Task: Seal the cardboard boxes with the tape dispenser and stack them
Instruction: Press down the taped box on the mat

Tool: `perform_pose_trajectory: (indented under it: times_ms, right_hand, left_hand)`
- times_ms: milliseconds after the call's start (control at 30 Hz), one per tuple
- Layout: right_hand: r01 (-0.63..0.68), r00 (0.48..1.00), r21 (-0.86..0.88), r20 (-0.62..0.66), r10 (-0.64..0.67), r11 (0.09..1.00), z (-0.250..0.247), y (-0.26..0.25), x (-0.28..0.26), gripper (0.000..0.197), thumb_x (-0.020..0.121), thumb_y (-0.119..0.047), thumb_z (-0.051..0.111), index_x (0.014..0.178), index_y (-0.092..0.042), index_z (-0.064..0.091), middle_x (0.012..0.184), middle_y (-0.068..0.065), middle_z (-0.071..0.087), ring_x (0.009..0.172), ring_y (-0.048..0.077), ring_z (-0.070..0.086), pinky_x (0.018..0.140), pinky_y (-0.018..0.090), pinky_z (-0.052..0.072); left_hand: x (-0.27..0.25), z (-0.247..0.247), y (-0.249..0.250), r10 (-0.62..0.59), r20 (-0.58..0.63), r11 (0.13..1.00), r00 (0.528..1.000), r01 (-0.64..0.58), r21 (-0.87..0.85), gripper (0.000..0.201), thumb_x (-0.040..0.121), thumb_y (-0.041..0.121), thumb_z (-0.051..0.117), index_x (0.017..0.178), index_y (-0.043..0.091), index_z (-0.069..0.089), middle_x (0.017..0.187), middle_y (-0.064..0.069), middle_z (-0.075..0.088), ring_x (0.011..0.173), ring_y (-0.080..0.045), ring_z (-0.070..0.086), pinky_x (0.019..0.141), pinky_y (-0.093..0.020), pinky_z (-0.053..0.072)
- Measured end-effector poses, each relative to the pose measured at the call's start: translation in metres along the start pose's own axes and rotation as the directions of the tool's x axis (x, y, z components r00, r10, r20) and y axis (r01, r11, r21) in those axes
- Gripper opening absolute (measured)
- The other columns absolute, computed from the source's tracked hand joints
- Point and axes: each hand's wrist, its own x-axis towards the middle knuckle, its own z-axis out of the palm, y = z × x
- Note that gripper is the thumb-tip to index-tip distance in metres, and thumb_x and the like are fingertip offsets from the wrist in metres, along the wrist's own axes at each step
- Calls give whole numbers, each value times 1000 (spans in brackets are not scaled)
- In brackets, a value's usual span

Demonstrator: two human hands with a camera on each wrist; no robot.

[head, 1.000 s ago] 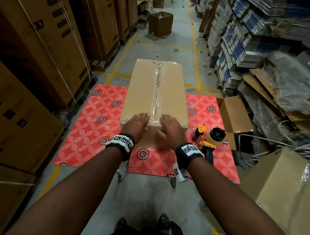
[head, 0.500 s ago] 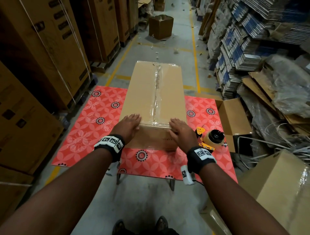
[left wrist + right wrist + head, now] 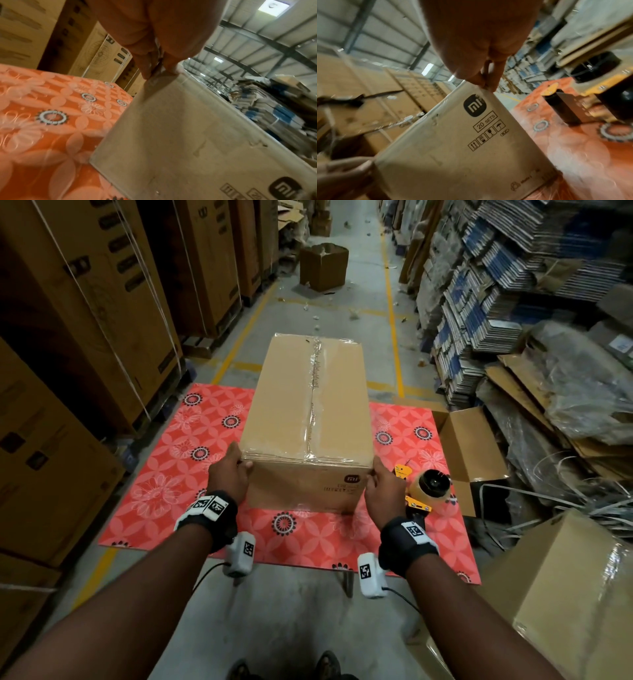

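Observation:
A long cardboard box [image 3: 308,412], its top seam covered by clear tape, lies lengthwise on the red floral table [image 3: 164,474]. My left hand [image 3: 229,470] holds its near left top corner; in the left wrist view the thumb and fingers [image 3: 154,65] pinch that corner of the box [image 3: 188,135]. At the near right top corner my right hand [image 3: 383,487] grips the same way, fingertips [image 3: 488,83] on the edge above the printed logo of the box [image 3: 462,148]. The yellow tape dispenser [image 3: 428,487] lies on the table just right of my right hand.
An open empty box [image 3: 469,443] stands at the table's right edge. A large taped carton [image 3: 565,594] sits at lower right. Tall stacked cartons [image 3: 68,337] line the left, piles of flattened cardboard [image 3: 513,285] the right. Another box [image 3: 323,266] stands in the aisle ahead.
Both hands slid apart along the near top edge of the box, from beside the tape seam out to the two corners. The box and the dispenser stayed put.

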Motion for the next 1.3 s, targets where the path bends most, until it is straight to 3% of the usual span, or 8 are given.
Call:
perform_pose_trajectory:
  times_ms: [200,333,433,533,700,933,1100,1300]
  right_hand:
    - [25,999,-259,43,-14,965,-6,-16,-2,19,93,-19,53,105,-5,60,98,16,67,92,36,64,73,41,51]
    - [306,946,-365,218,-239,879,-3,-40,-6,47,95,-26,56,136,-4,49,145,18,48,138,33,40,116,48,28]
    - [427,852,-306,451,-265,851,16,-65,-11,67,97,-33,52,153,-7,27,161,14,27,151,29,19,124,50,9]
    - [518,794,-373,544,-271,770,25,-60,-14,75,98,-43,47,158,-11,14,166,7,14,153,24,9,124,52,3]
    - [384,890,-392,397,-223,836,-13,-7,-3,64,102,-46,37,158,-20,18,165,-2,14,153,19,9,123,51,7]
    - [283,945,-262,240,-222,922,-38,0,37,41,98,-32,49,130,-9,57,148,16,48,138,30,43,113,46,35]
    - [76,950,-160,312,-23,984,-38,-10,82,41,96,-35,56,128,-9,60,124,12,66,111,28,62,88,31,45]
    - [27,917,-208,394,58,978,-32,-16,145,43,95,-32,61,132,-9,59,132,12,62,121,28,58,98,30,42]
  left_hand:
    - [-19,-1,-12,-51,77,984,996,37,172,28,95,22,54,118,5,57,93,-21,68,91,-38,64,68,-31,39]
    - [-18,-7,2,149,81,961,985,-164,221,50,95,23,47,141,4,38,140,-19,47,131,-38,43,106,-46,39]
    - [-20,10,34,303,339,851,891,-413,325,63,98,23,45,153,11,16,160,-8,14,149,-27,11,122,-42,12]
    - [-20,20,38,365,442,743,820,-542,393,64,98,23,43,154,14,14,162,-7,12,149,-23,9,122,-40,6]
    - [-15,-3,14,308,363,788,879,-450,421,62,99,30,44,154,17,17,162,-4,14,149,-20,10,121,-40,7]
    - [4,-9,44,164,254,931,953,-234,278,63,95,31,55,148,5,33,145,-20,44,133,-33,44,107,-36,36]
    - [33,-16,57,-25,299,920,954,-95,379,69,96,39,54,150,7,27,140,-21,50,126,-38,49,99,-37,40]
    - [87,-14,55,-70,333,849,940,-119,515,36,92,34,56,113,6,51,121,-21,57,109,-38,54,88,-38,45]
